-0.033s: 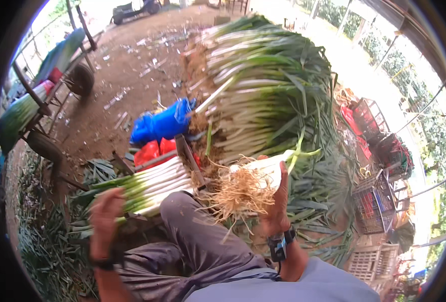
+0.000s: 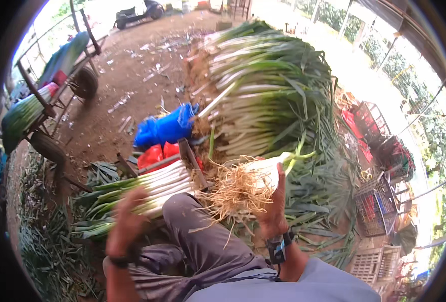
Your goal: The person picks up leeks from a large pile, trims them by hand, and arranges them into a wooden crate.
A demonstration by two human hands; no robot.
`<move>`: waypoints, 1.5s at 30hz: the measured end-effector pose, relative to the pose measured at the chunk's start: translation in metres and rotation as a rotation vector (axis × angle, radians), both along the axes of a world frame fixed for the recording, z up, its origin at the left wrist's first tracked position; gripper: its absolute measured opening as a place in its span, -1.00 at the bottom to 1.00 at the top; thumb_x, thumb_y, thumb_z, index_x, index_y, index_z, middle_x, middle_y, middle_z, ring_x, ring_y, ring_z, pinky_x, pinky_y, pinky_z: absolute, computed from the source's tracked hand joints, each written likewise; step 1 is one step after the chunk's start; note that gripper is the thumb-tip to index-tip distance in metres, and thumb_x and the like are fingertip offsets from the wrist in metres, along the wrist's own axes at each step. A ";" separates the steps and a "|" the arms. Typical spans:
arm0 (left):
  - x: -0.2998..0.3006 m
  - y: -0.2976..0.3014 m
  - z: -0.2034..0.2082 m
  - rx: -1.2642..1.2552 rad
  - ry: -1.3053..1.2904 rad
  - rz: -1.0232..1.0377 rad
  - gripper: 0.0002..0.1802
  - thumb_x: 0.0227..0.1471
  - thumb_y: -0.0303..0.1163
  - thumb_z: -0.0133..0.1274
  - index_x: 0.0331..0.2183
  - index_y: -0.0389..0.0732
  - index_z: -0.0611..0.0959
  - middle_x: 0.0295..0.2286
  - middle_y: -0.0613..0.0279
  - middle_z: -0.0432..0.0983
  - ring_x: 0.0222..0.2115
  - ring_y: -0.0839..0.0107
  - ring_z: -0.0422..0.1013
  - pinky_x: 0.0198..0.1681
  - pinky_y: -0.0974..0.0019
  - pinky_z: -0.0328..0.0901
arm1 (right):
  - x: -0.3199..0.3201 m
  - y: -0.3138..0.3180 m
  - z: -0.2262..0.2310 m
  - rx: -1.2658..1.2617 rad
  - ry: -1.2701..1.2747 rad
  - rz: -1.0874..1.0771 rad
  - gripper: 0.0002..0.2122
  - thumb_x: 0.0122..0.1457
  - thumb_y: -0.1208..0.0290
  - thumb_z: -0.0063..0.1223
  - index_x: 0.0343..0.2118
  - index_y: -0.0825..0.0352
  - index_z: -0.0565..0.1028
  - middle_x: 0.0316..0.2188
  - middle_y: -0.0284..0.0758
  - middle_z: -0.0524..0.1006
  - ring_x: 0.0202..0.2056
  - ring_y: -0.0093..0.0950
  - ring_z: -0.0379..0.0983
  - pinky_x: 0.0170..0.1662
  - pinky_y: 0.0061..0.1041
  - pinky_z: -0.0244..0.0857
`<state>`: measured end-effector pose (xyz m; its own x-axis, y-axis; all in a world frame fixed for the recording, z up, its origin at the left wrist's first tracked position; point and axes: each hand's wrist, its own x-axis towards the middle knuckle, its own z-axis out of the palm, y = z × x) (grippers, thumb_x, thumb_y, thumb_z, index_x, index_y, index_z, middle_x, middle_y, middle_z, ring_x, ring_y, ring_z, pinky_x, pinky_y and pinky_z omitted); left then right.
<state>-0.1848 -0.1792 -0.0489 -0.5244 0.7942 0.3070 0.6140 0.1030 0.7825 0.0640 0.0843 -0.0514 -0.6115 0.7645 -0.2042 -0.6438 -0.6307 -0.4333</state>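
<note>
My right hand (image 2: 273, 214) grips a bunch of leeks (image 2: 269, 170), thumb up along the white stems. Their bushy tan roots (image 2: 240, 186) point toward me and hide most of the fingers; thin green tops stick out beyond the hand. My left hand (image 2: 127, 221) is raised beside my knee, blurred by motion, so its fingers do not show clearly. Just past it, trimmed leeks (image 2: 165, 181) lie side by side in a low wooden frame (image 2: 193, 163), white ends to the right and greens to the left.
A big heap of leeks (image 2: 263, 95) lies ahead on the ground. Near it are a blue plastic bundle (image 2: 165, 126) and red plastic (image 2: 155, 155). A loaded cart (image 2: 49, 108) stands at left, crates (image 2: 376, 201) at right. Cut leaves (image 2: 47, 241) litter the lower left; a scooter (image 2: 140, 14) stands far back.
My left hand has moved right, closer to the trimmed leeks. My right hand keeps its hold on the bunch. The whole view has shifted slightly.
</note>
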 end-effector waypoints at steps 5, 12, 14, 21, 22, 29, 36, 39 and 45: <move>0.141 0.134 0.036 -0.039 -0.184 -0.303 -0.26 -0.08 -0.66 0.24 0.19 -0.27 0.48 0.10 0.12 0.47 0.10 0.31 0.41 0.22 0.23 0.29 | 0.023 -0.052 0.021 0.138 0.114 0.211 -0.45 0.43 -0.03 -0.15 0.25 0.33 0.31 0.19 -0.22 0.43 0.21 -0.32 0.38 0.33 -0.22 0.18; 0.163 0.156 0.011 0.142 -0.552 -0.316 -0.39 -0.03 -0.60 0.24 0.10 -0.27 0.52 0.00 0.18 0.50 0.01 0.37 0.43 0.11 0.27 0.32 | 0.024 -0.098 0.031 0.622 -0.169 0.282 -0.44 0.36 -0.06 -0.02 0.26 0.24 0.37 0.22 -0.26 0.45 0.23 -0.29 0.36 0.33 -0.23 0.19; 0.165 0.153 0.004 0.182 -0.592 -0.270 -0.43 -0.01 -0.58 0.24 0.08 -0.27 0.53 -0.03 0.20 0.51 -0.02 0.38 0.43 0.08 0.28 0.32 | 0.006 -0.097 0.037 0.534 -0.112 0.341 -0.45 0.34 -0.08 0.02 0.23 0.22 0.42 0.17 -0.33 0.51 0.19 -0.29 0.40 0.28 -0.25 0.26; 0.186 0.154 -0.025 0.279 -0.632 -0.158 -0.56 0.04 -0.51 0.24 0.00 -0.26 0.56 -0.12 0.27 0.54 -0.11 0.44 0.45 -0.02 0.32 0.35 | -0.004 -0.108 0.058 -0.334 0.508 0.281 -0.52 0.30 0.09 0.14 0.16 0.30 0.49 0.06 -0.24 0.60 0.04 -0.29 0.54 0.11 -0.30 0.46; 0.186 0.153 -0.025 0.292 -0.626 -0.142 -0.57 0.05 -0.50 0.24 -0.01 -0.26 0.57 -0.13 0.28 0.54 -0.12 0.44 0.46 -0.03 0.33 0.35 | -0.011 -0.112 0.056 -0.316 0.439 0.208 -0.52 0.31 0.07 0.13 0.16 0.30 0.49 0.08 -0.24 0.60 0.06 -0.30 0.54 0.12 -0.29 0.46; 0.182 0.152 -0.032 0.341 -0.745 -0.119 -0.69 0.10 -0.43 0.23 -0.10 -0.26 0.60 -0.23 0.35 0.57 -0.21 0.50 0.47 -0.14 0.37 0.37 | -0.019 -0.107 0.072 -0.378 0.497 0.369 -0.59 0.36 0.08 0.09 0.11 0.27 0.51 0.09 -0.24 0.60 0.11 -0.36 0.54 0.10 -0.19 0.48; 0.170 0.145 -0.036 0.391 -0.939 -0.116 -0.77 0.16 -0.37 0.23 -0.18 -0.26 0.64 -0.32 0.42 0.60 -0.30 0.55 0.49 -0.24 0.41 0.40 | 0.032 -0.073 0.059 0.679 0.004 0.271 -0.59 0.32 0.28 0.14 0.14 0.38 0.43 -0.11 -0.21 0.58 0.05 -0.43 0.50 0.07 -0.37 0.42; 0.176 0.147 -0.034 0.341 -0.795 -0.078 -0.77 0.15 -0.35 0.24 -0.18 -0.25 0.65 -0.34 0.41 0.60 -0.29 0.55 0.50 -0.24 0.40 0.41 | 0.007 -0.062 0.086 1.325 -0.537 -0.164 -0.60 0.33 0.41 0.14 0.18 0.40 0.39 -0.14 -0.25 0.57 -0.02 -0.51 0.48 0.03 -0.46 0.41; 0.178 0.156 -0.042 0.311 -0.716 -0.230 -0.34 0.04 -0.40 0.36 0.14 -0.21 0.46 -0.07 0.23 0.57 -0.09 0.47 0.50 -0.06 0.32 0.45 | -0.015 -0.025 0.062 1.311 -0.632 0.012 -0.50 0.40 0.21 0.06 0.25 0.44 0.32 -0.12 -0.13 0.58 -0.10 -0.39 0.51 -0.05 -0.37 0.42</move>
<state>-0.0072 -0.0235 -0.0914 -0.5118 0.8392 0.1837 -0.0664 -0.2519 0.9655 0.0486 0.0596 0.0102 -0.6937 0.6055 0.3901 -0.1290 0.4284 -0.8943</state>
